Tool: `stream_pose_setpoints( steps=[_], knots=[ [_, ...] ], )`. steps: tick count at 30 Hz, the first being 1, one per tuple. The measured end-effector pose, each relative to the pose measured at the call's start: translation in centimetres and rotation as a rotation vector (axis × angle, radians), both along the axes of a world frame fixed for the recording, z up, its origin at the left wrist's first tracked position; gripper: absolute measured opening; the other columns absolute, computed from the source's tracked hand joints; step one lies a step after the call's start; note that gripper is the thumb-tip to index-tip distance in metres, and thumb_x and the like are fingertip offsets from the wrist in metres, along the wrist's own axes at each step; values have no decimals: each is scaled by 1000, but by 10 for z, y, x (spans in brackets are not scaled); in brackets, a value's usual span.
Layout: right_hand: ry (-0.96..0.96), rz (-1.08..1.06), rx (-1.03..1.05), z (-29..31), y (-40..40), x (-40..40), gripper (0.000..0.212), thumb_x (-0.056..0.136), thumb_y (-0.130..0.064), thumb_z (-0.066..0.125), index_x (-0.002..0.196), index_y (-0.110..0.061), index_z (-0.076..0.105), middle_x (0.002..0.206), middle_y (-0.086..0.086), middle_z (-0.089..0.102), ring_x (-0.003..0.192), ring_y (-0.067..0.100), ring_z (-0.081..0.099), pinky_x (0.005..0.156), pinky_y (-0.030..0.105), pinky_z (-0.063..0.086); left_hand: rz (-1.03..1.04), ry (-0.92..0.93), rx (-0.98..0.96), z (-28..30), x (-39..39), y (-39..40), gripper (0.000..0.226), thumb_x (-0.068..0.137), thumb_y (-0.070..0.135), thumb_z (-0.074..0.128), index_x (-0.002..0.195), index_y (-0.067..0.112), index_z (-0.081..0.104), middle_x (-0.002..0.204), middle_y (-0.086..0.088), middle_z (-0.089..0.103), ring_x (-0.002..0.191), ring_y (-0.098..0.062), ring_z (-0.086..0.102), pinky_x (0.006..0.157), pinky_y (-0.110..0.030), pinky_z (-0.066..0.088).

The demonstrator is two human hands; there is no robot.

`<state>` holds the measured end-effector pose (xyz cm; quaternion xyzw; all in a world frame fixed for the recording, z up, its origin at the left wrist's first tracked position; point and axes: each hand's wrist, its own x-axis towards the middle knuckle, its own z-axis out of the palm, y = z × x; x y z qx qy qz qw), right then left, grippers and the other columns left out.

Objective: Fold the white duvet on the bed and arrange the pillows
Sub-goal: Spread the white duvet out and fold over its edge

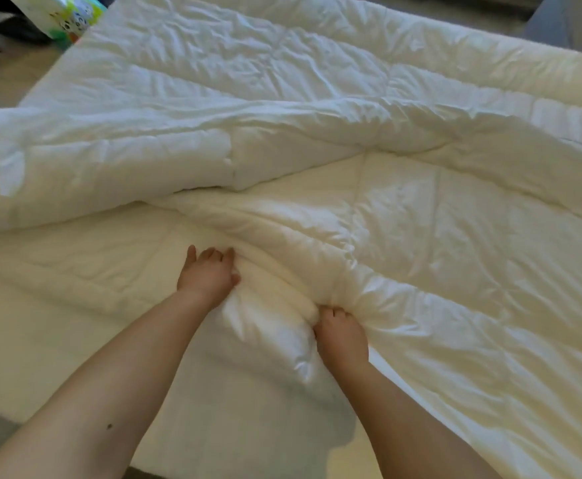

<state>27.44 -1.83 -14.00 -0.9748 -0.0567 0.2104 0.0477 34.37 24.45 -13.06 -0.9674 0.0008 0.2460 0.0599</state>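
— Where did the duvet (317, 108) lie from my hands?

— It spread over the bed (58, 357) ahead of both and to the right. My left hand (206, 274) sat on a bunched ridge of it, my right hand (341, 335) just behind and right, on the same ridge.

— And beyond?

— A folded-over part lay farther ahead. A package (65, 15) stood well beyond my left hand, off the bed.

A home bedroom: bed (75, 357) under white quilted duvet (317, 98).
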Motion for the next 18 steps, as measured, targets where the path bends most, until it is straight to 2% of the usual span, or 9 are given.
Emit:
stream_pose_setpoints(
  steps=[3,6,7,9,12,13,15,17,18],
  knots=[
    [42,-8,1,1,2,6,30,90,-13,42,119,-16,48,110,7,62,98,30,60,71,36,41,-140,-25,83,-6,-4,5,37,100,28,35,133,15,47,124,-8,61,115,-28,55,111,-42,28],
    [141,-14,110,19,2,4,13,91,-22,42,103,-23,44,104,2,61,96,29,59,66,35,36,-223,73,68,4,-7,14,29,96,17,35,119,16,52,113,-8,65,103,-28,62,85,-33,42],
    [179,-8,153,28,-1,0,8,91,-27,44,99,-25,42,101,-1,60,96,29,59,66,35,36,-225,111,21,9,-12,20,26,97,18,34,115,17,52,111,-8,66,100,-28,63,78,-32,41],
    [245,34,237,45,-13,-16,13,91,-36,48,99,-27,45,102,-2,61,98,27,59,68,34,36,-213,179,-105,19,-34,35,21,100,26,32,98,24,52,106,-8,66,96,-29,63,71,-32,39],
    [341,148,233,61,-30,-46,25,85,-45,56,103,-29,49,109,-2,64,102,24,60,72,31,37,-130,301,-320,18,-95,59,30,99,41,29,74,26,37,88,-3,59,91,-25,60,73,-33,41],
    [323,193,181,61,-32,-56,30,80,-48,62,101,-28,52,106,-1,66,100,23,62,75,31,41,-92,331,-352,17,-111,64,31,97,45,29,74,26,36,84,1,56,89,-23,60,74,-33,43],
    [240,287,26,51,-28,-71,39,63,-53,72,87,-26,60,88,-1,70,83,22,68,76,32,51,-14,376,-369,13,-118,69,30,94,52,32,75,29,40,84,6,57,87,-17,59,74,-32,45],
    [105,255,52,39,-21,-71,33,54,-55,68,72,-27,64,68,-5,64,61,18,65,60,27,53,37,327,-372,14,-96,64,29,93,51,35,77,29,45,87,7,60,85,-14,58,73,-31,44],
    [4,235,128,35,-17,-65,30,56,-55,60,69,-29,63,65,-8,59,56,15,61,52,26,49,54,227,-379,18,-81,60,29,93,49,36,78,28,48,88,6,61,84,-15,59,72,-32,44]
  ],
)
